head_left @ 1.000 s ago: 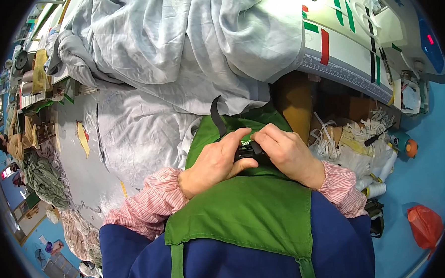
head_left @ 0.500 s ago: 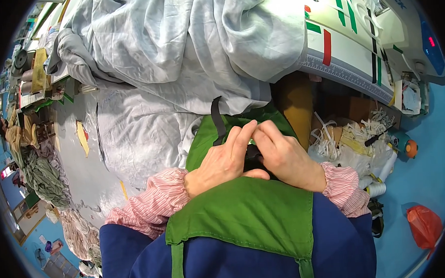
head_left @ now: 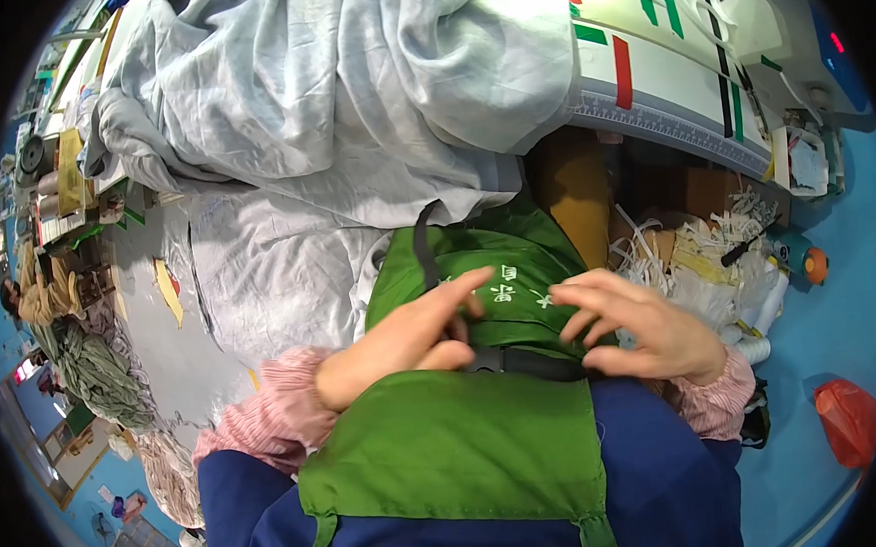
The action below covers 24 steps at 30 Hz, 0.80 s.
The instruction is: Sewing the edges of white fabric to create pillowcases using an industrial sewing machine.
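Observation:
My left hand [head_left: 397,339] hovers over the green apron [head_left: 455,444] with its fingers stretched out and nothing visible in them. To the right, my right hand [head_left: 651,328] is also open, its fingers apart and slightly curled. Between the hands lies the lower part of the green cloth [head_left: 515,246], with white printed characters. A black band [head_left: 545,365] shows at the waist, partly hidden by the apron's upper flap. Beyond my left hand, a dark strap [head_left: 422,245] hangs over the cloth.
Pale grey fabric [head_left: 254,96] covers the table ahead and drapes toward me. A ruler strip [head_left: 666,119] edges the white worktop at right, beside a sewing machine [head_left: 784,29]. Scraps and thread [head_left: 687,263] fill a heap below; a red bag [head_left: 848,422] lies on the blue floor.
My hands were together over the waist; now they have come apart, the right one moving right and the left one left. The white characters and black band have come into view.

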Available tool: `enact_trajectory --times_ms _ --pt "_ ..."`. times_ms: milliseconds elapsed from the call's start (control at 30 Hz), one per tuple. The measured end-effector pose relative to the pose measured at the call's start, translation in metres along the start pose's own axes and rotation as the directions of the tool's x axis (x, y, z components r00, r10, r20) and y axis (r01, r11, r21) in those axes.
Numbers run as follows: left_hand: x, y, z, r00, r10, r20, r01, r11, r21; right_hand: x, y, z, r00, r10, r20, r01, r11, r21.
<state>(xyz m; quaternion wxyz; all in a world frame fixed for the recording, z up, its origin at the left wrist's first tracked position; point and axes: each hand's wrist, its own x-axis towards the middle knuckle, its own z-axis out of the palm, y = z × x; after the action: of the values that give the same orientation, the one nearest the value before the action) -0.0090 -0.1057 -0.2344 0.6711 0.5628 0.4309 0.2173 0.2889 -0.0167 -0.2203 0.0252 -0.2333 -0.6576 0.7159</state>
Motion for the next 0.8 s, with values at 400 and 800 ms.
enact_trajectory --times_ms 400,800 --pt "-0.002 -0.012 -0.023 0.958 -0.031 0.284 -0.005 0.992 0.124 -0.046 0.056 0.028 0.991 -0.118 -0.064 0.117 0.993 -0.029" --pt "0.025 -0.044 0.008 0.981 0.195 0.015 -0.165 0.784 0.599 -0.043 0.07 0.04 0.882 0.048 -0.469 -0.081 0.995 -0.051"
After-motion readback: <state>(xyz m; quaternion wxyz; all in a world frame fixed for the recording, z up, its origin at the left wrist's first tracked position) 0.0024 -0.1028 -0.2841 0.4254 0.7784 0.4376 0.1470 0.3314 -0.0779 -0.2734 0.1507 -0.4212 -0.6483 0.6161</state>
